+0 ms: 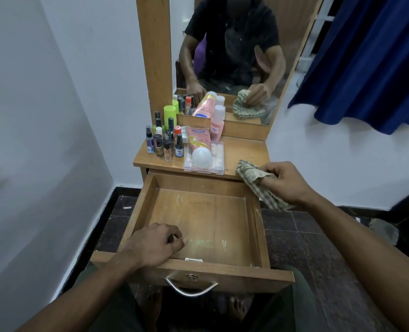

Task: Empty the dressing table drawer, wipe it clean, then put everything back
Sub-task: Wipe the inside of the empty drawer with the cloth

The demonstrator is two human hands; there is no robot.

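Drawer [198, 224] emptied, right hand [286, 182] grasping the cloth [251, 174], left hand [155, 245] loosely curled, holding nothing: wiping seems next.

A home, most likely a bedroom corner. Shown by a small wooden dressing table [241, 149] with a tall mirror [234, 56] against plain white walls [54, 116], small cosmetic bottles [162, 142] and a pink lotion tube [197, 142] on top, a dark blue curtain [371, 63] at the right, dark floor tiles [318, 248] below.
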